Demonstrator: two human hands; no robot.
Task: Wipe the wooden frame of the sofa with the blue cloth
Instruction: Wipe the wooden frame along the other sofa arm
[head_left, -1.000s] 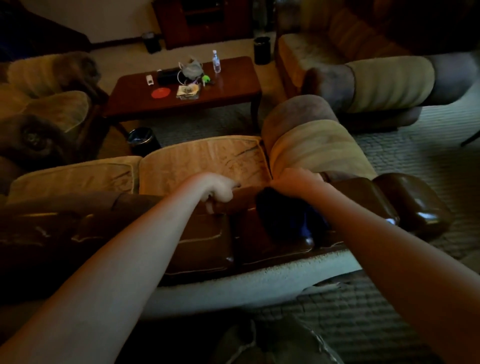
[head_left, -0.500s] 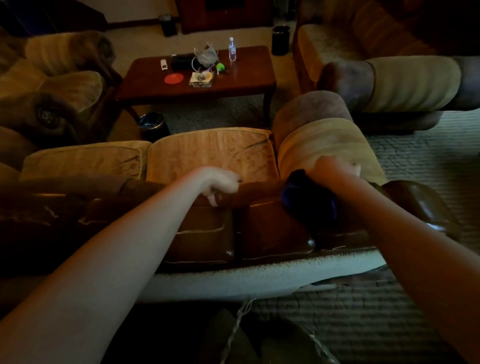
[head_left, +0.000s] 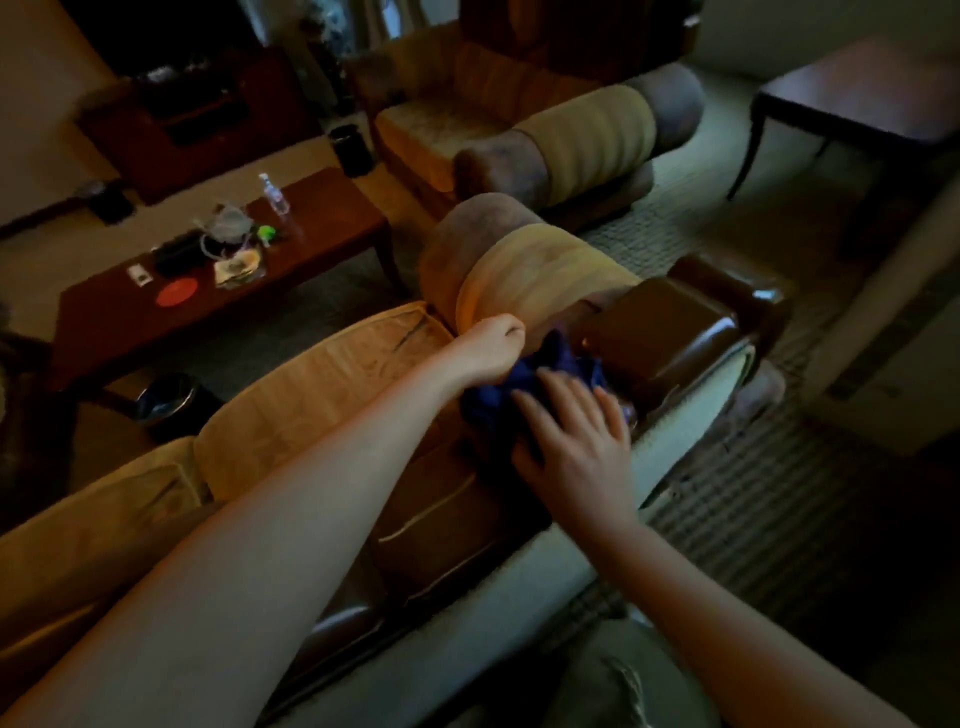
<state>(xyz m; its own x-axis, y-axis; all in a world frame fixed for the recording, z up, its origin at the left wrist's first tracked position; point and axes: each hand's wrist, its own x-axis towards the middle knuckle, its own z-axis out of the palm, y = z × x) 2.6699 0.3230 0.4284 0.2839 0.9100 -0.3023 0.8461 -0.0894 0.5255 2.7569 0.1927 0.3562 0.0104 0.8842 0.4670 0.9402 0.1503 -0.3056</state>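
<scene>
Head view. Left hand (head_left: 491, 345) curled into a loose fist at the far edge of the blue cloth (head_left: 524, 387), knuckles up against the striped armrest roll (head_left: 535, 270); cannot tell whether any cloth is pinched inside, since the fingertips are turned away. Right hand (head_left: 574, 431) spread flat, fingers straight, pressing down on the near side of the cloth. Cloth bunched and lying on the glossy brown wooden frame (head_left: 670, 332) along the sofa's back, just short of the corner block at the right end.

Judged as mid-wipe: cloth down on the wood, weight applied from above, corner section next in line. Next move likely calls for sliding the flat right hand with the cloth toward and over that rounded corner, keeping pressure even and the bunched fabric from rolling out from under the palm; spreading it flatter first would probably cover more wood per pass.

Hard to make out: dim light and motion blur throughout; boundary between cloth and dark frame vague on the near side. Part of the frame hidden under both forearms. Far-left stretch of sofa cut off by the edge. Small items on the counter (head_left: 322, 228) across the room too blurred to name, apart from a clear bottle (head_left: 274, 195).
</scene>
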